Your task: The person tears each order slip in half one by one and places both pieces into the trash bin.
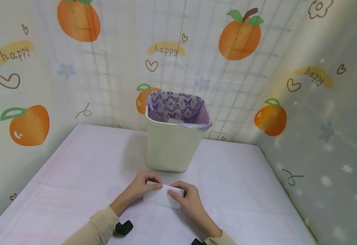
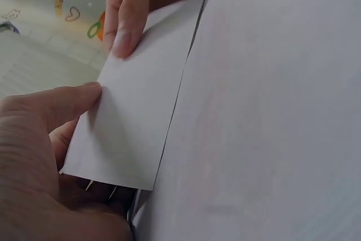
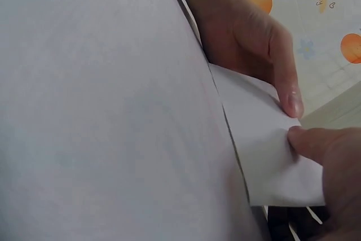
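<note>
Both hands hold one small white sheet of paper [image 1: 163,196] just above the near part of the table. My left hand [image 1: 142,186] pinches its left side along the top edge, thumb in front and fingers behind. On the right side, my right hand [image 1: 188,198] pinches it the same way, its thumb pressed on the front face. In the left wrist view the paper [image 2: 135,100] is blank, with its lower edge close to the tabletop. The right wrist view shows the thumbs near each other on the paper [image 3: 254,139]; the fingers behind it are partly hidden.
Behind the hands stands a cream trash bin [image 1: 170,146] lined with a purple patterned bag [image 1: 178,103]. A white piece [image 1: 175,121] shows inside it. Curtains with orange prints [image 1: 239,37] enclose the white table [image 1: 83,163] at the back and sides.
</note>
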`<state>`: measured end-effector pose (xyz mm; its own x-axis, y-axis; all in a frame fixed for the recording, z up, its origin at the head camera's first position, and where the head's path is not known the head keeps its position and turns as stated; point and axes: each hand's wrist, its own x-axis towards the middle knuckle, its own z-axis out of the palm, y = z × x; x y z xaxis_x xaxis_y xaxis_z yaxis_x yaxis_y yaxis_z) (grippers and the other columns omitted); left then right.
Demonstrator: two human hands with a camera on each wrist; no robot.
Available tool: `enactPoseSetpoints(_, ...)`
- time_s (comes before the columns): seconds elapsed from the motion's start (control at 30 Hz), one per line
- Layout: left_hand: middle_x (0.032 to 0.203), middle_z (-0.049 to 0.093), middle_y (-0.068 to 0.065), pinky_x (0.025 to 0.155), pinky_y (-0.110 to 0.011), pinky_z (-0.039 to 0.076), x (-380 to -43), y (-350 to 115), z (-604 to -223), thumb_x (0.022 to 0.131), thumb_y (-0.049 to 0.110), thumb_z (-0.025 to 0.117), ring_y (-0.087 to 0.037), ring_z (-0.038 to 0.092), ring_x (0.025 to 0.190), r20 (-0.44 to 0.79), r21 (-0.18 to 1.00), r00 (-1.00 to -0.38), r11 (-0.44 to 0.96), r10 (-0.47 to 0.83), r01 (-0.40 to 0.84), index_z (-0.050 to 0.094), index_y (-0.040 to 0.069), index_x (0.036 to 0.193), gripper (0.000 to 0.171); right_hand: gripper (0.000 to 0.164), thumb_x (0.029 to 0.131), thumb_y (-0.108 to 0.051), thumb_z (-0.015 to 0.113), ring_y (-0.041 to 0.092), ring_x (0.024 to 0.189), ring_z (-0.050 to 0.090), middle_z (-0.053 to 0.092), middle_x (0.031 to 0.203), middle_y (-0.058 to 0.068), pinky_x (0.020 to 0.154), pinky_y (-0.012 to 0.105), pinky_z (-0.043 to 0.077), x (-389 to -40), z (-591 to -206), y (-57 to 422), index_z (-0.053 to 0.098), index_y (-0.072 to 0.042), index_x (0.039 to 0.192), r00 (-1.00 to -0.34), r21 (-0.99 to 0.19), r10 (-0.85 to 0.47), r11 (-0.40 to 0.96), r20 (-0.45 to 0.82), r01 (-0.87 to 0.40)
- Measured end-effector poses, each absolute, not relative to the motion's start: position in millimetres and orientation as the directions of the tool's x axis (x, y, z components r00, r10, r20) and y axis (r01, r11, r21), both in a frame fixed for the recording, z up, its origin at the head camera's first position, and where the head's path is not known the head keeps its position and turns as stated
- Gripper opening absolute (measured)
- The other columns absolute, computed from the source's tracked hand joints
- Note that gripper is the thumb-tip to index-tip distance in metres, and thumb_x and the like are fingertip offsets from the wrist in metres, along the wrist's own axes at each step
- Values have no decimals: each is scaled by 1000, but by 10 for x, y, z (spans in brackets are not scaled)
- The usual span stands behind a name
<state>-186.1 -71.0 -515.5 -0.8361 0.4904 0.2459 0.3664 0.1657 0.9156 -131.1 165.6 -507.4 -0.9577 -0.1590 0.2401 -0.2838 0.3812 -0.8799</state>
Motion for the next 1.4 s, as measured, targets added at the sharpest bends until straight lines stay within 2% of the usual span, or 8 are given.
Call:
enactPoseSetpoints(0.1,93,76,5,94,-29,52,-1835,-677,-5143,95,19,78,-11,71,97,251,908,-828,174,502,381,79,15,93,4,7,92,-22,84,8,95,69,79,95,-7,89,21,50,-1295,-5079,1663,80,-21,97,-958,-887,-165,367,235,-281)
enactPoseSetpoints(0.3,93,76,6,94,-30,53,-1812,-658,-5120,95,23,80,-11,70,94,234,906,-825,192,514,377,79,16,94,7,5,92,-24,83,9,95,70,79,93,-12,90,22,50,-1277,-5074,1653,80,-25,96,-956,-878,-172,385,236,-286)
enactPoseSetpoints(0.47,92,76,6,94,-31,53,-1832,-663,-5126,94,17,80,-12,70,94,240,903,-817,189,524,386,79,15,95,2,4,93,-26,82,9,97,71,78,92,-13,93,24,51,-1297,-5069,1636,80,-25,96,-954,-872,-176,391,243,-295)
enactPoseSetpoints(0.7,92,76,6,95,-31,53,-1851,-649,-5126,95,18,79,-11,71,94,240,898,-818,200,523,391,79,13,94,4,9,96,-28,79,8,96,72,78,92,-10,92,25,52,-1345,-5092,1655,80,-19,96,-938,-857,-190,385,290,-343)
enactPoseSetpoints(0.93,97,78,4,96,-33,53,-1885,-629,-5072,96,21,78,-10,71,100,249,885,-815,219,523,411,79,15,95,6,4,96,-26,79,10,101,71,79,95,-10,97,27,50,-1378,-5026,1659,80,-23,97,-950,-868,-165,388,264,-309)
enactPoseSetpoints(1.07,97,78,3,97,-33,54,-1914,-605,-5015,96,20,77,-10,71,101,276,869,-809,225,518,441,79,14,95,6,5,94,-24,81,10,100,69,79,97,-8,93,25,49,-1410,-4973,1665,80,-23,99,-956,-879,-142,375,258,-293)
enactPoseSetpoints(1.17,96,77,2,95,-31,54,-1943,-569,-4948,96,17,77,-9,70,98,298,860,-802,219,517,461,79,12,94,5,6,93,-21,82,10,95,71,79,95,-5,89,25,52,-1449,-4924,1677,80,-21,99,-951,-878,-141,364,277,-310)
enactPoseSetpoints(1.4,97,78,1,95,-32,54,-1981,-497,-4716,95,15,76,-10,70,98,286,868,-815,224,505,443,78,14,93,3,7,95,-20,81,12,93,73,79,92,-2,91,29,57,-1536,-4704,1702,79,-15,98,-930,-859,-172,358,324,-365)
